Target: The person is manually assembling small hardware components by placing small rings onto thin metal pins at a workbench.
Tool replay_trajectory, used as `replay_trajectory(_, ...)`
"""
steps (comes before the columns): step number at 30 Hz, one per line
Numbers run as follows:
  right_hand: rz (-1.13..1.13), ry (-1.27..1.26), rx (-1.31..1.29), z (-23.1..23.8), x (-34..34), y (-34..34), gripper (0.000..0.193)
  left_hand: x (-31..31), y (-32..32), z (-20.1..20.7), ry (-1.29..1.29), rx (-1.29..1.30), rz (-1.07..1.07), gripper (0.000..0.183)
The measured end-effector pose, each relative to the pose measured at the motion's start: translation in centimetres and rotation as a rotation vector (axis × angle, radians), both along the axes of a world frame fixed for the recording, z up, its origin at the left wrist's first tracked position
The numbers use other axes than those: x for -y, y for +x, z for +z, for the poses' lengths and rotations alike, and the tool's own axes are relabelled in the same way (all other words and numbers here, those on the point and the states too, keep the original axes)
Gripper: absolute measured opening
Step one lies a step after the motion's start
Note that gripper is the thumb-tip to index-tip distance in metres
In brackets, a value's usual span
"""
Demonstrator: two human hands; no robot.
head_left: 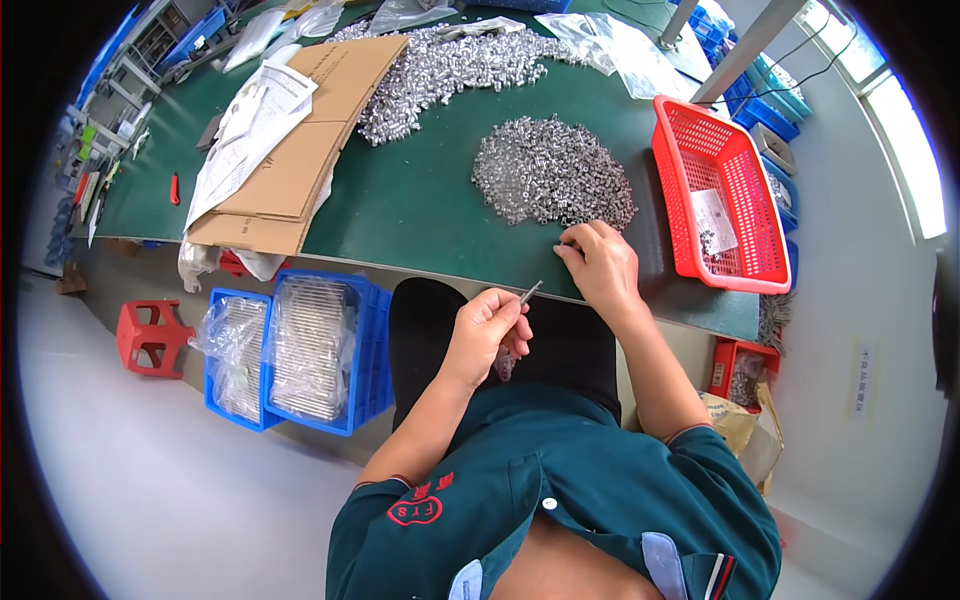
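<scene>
My left hand point(482, 332) is closed on a thin metal rod point(531, 292), held in front of the table's near edge. The rod's tip sticks out past the thumb and slants up to the right. My right hand point(604, 268) is at the near edge of a pile of small shiny metal pieces point(550, 170), its thumb and forefinger drawn together. Whatever those fingertips hold, if anything, is too small to make out. Both the pile and my right hand are over the green tabletop point(420, 220).
A red perforated basket point(665, 190) stands at the right. Farther back lies a larger heap of silver pieces point(450, 75), beside flattened cardboard point(285, 200) with papers point(250, 130). Below the table at left are blue crates point(375, 345) of rods and a red stool point(150, 340).
</scene>
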State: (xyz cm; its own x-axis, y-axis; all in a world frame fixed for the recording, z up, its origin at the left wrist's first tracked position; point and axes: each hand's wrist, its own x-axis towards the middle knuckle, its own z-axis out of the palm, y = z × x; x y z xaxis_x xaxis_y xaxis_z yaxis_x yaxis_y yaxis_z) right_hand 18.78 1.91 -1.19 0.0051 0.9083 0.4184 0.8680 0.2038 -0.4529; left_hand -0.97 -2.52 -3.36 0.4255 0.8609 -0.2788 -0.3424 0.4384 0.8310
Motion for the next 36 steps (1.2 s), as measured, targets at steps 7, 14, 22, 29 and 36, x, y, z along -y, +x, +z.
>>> replay_trajectory(7, 0.032, -0.126, -0.075, 1.2, 0.7, -0.6, 0.009, -0.1, -0.2, -0.2, -0.016, -0.007, 0.051, 0.015)
replay_trajectory(14, 0.321, -0.841, -1.433, 1.8, 2.0, -0.8, 0.007, -0.2, 0.1, 0.0, 0.031, -0.034, 0.042, 0.016)
replay_trajectory(22, 0.355, -0.955, -1.681, 1.1, 2.2, -0.9, 0.007, 0.1, 0.0, 0.4, 0.137, -0.163, 0.072, 0.013)
replay_trajectory(29, 0.285, -0.971, -1.554, 1.3, 2.8, -1.1, 0.010, 0.5, 0.1, 0.4, 0.424, -0.405, 0.160, 0.013)
replay_trajectory(36, 0.270, -0.760, -1.471, 1.4, 3.8, -1.8, 0.010, 0.7, 0.6, 0.0, 0.154, -0.122, 0.093, 0.014)
